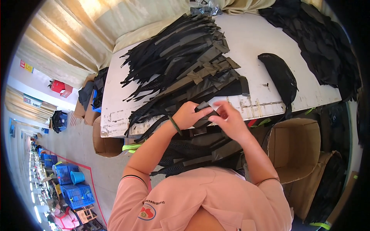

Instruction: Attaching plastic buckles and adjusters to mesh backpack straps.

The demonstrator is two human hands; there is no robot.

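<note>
Dark strip point(202, 121): at the worktop's point(246, 38) near edge; likely light, soft, hardly fragile; best pinched by its flat end
Left hand point(188, 116): fingers clamped on the strip
Right hand point(231, 121): fingers curled; grip cannot be told

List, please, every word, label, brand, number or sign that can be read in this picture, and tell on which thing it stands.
Pink shirt, chest: small dark lettering beside a round red-and-blue emblem; I do not copy its wording.
Red-and-yellow sign, on the wall at left: too small to read.
Clear plastic bag, top: any print is too unclear to read.
Dark strip in the left hand: no lettering visible.
</note>
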